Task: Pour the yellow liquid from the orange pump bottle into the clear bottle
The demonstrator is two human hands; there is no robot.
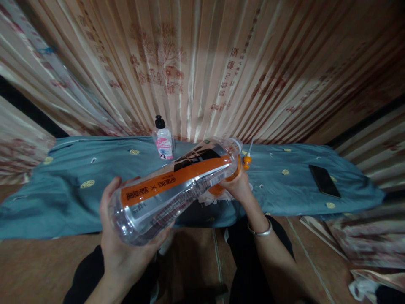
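Observation:
A large clear plastic drink bottle (pixel 186 173) with an orange and black label lies tilted across my view, its neck up and to the right. My left hand (pixel 126 236) is wrapped round its base. Close by the neck, my right hand (pixel 237 183) is closed around an orange bottle (pixel 217 190), mostly hidden behind the clear one. Whether the two mouths touch, I cannot tell. Just right of that hand lies an orange pump head (pixel 247 160) with a pale tube. Something white and crumpled, like tissue (pixel 205 197), shows beneath the orange bottle.
A small bottle with a black cap and pink label (pixel 163 145) stands at the back of the blue-green patterned cloth (pixel 79 207). A dark phone (pixel 324 180) lies on the right. Pleated, printed curtains (pixel 190 63) hang close behind. Tiled floor (pixel 196 261) shows below.

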